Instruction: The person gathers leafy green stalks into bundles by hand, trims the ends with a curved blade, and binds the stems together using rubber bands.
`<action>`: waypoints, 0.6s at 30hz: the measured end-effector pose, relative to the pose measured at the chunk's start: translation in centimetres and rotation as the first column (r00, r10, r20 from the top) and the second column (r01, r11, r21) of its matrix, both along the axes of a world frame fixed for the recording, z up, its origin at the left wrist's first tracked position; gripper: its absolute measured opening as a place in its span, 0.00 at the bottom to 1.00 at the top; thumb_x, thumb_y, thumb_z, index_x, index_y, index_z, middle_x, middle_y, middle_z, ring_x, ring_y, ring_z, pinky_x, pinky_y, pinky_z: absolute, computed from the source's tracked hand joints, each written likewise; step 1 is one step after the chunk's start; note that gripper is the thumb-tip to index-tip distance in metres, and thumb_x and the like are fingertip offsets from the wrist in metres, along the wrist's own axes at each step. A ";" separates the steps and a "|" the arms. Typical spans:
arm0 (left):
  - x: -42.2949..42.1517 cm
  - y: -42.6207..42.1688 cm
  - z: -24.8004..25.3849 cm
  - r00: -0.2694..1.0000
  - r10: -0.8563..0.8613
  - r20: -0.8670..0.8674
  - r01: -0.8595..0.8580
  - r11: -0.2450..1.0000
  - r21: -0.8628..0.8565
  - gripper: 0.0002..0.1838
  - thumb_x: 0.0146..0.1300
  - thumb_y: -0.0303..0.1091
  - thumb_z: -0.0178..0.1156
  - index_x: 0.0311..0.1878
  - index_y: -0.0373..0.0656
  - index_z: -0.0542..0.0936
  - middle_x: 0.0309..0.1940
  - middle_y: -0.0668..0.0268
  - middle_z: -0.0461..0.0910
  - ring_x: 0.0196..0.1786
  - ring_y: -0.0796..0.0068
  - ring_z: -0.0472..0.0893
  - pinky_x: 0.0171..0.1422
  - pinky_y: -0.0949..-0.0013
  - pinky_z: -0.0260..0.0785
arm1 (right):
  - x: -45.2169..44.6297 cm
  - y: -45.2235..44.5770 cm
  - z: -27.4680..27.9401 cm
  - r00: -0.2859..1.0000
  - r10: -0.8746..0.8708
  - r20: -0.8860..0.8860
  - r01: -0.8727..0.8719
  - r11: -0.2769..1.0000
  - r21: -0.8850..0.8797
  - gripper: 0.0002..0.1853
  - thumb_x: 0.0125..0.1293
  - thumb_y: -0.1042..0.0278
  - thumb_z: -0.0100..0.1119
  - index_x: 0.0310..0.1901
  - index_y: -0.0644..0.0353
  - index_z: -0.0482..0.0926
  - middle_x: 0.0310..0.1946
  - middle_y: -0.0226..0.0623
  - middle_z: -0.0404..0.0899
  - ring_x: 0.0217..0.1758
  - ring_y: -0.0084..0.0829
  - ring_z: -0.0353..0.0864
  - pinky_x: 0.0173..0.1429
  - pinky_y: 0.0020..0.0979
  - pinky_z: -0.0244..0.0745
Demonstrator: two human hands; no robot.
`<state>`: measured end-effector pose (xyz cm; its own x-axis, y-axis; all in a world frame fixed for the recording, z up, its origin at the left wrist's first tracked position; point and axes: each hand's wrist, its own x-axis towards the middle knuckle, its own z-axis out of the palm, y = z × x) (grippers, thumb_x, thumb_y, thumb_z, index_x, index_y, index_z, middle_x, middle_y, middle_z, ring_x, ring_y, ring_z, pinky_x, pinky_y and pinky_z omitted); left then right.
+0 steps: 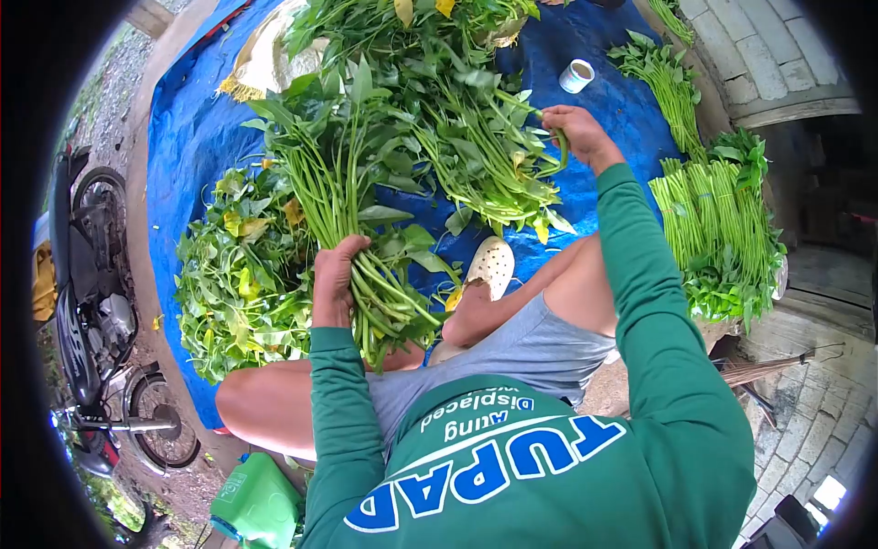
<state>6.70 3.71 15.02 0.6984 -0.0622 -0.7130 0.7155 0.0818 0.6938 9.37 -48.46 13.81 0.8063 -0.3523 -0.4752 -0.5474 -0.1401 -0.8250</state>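
Long green leafy stems form a bunch (pixel 322 188) that my left hand (pixel 337 273) grips near the cut ends, above my lap. My right hand (pixel 578 133) is closed on a single green stem (pixel 561 154) at the right edge of a loose pile of stems (pixel 489 174). More leafy greens (pixel 412 41) are heaped at the top. To the left of the held bunch lies a low heap of leaves (pixel 242 293), some of them yellow. All of it rests on a blue tarp (pixel 183 119).
A white cup (pixel 576 76) stands on the tarp. Bundled stems (pixel 718 210) are stacked at the right, with another bundle (pixel 666 91) above. A pale sack (pixel 274 55) lies upper left. A motorcycle (pixel 101 320) stands at far left, a green container (pixel 258 499) below.
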 end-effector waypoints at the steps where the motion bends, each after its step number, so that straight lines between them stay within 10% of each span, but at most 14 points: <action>1: 0.0 0.2 0.1 1.000 -0.003 -0.007 0.003 1.000 -0.013 0.11 0.64 0.30 0.74 0.43 0.33 0.86 0.29 0.61 0.87 0.26 0.65 0.87 0.33 0.59 0.86 | -0.4 -0.8 -0.4 0.999 -0.043 -0.020 0.044 0.997 0.069 0.15 0.71 0.64 0.68 0.53 0.64 0.92 0.48 0.40 0.94 0.50 0.33 0.90 0.58 0.39 0.85; 6: -0.2 1.2 0.5 0.998 0.057 0.015 -0.055 0.993 -0.101 0.10 0.62 0.31 0.75 0.40 0.33 0.87 0.27 0.61 0.86 0.25 0.67 0.86 0.29 0.63 0.81 | -3.3 1.5 -6.0 0.918 0.286 -0.274 -0.392 0.554 -0.735 0.17 0.66 0.62 0.66 0.52 0.60 0.93 0.52 0.54 0.92 0.55 0.55 0.92 0.64 0.46 0.85; 8: -0.3 1.6 0.6 0.999 0.042 0.007 -0.041 0.989 -0.141 0.10 0.63 0.31 0.75 0.40 0.33 0.87 0.27 0.61 0.86 0.25 0.67 0.86 0.29 0.63 0.81 | -4.4 3.2 -8.8 0.995 0.099 0.031 -0.027 0.534 -0.845 0.16 0.66 0.64 0.63 0.51 0.61 0.92 0.49 0.53 0.93 0.54 0.51 0.93 0.63 0.45 0.85; 12: -0.4 2.1 3.0 0.997 0.060 0.039 -0.052 0.981 -0.186 0.11 0.63 0.34 0.76 0.39 0.36 0.87 0.28 0.62 0.88 0.25 0.69 0.87 0.32 0.66 0.81 | -1.9 4.7 -8.1 0.947 0.286 -0.145 -0.315 0.742 -0.591 0.18 0.67 0.61 0.67 0.53 0.63 0.92 0.49 0.51 0.94 0.52 0.45 0.94 0.63 0.42 0.85; 18: 5.5 4.0 10.9 0.900 -0.205 0.385 0.141 0.972 0.188 0.14 0.60 0.30 0.73 0.47 0.33 0.89 0.30 0.66 0.87 0.28 0.73 0.85 0.34 0.65 0.78 | -1.4 9.8 0.2 0.865 0.502 -0.020 -0.460 0.776 -0.432 0.24 0.72 0.56 0.70 0.62 0.65 0.89 0.53 0.50 0.93 0.56 0.43 0.92 0.64 0.41 0.84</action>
<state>12.22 7.75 25.91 0.9141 -0.1220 -0.3868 0.3688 -0.1470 0.9178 7.98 -38.69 14.00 0.9549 -0.0505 -0.2928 -0.2432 -0.6990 -0.6725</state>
